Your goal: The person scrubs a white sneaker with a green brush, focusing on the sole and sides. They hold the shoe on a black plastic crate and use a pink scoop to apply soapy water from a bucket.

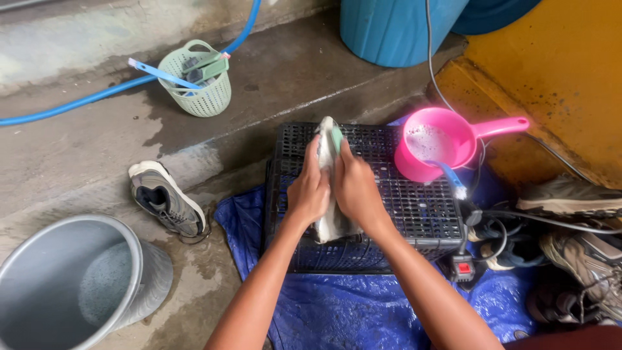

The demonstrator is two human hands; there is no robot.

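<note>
1. Left hand (309,194) clamped on a pale, soapy shoe (328,185), centre frame.
2. Right hand (355,189) grips its other side, pressing a green sponge (337,137) at the top.
3. The shoe stands on edge on a black crate (402,201).
4. Pink scoop (435,144) upper right; grey bucket (78,285) lower left.

Crate (414,214) on tarp (337,311), scoop (434,142) on crate, bucket (65,285) left, basket (201,84) behind
</note>
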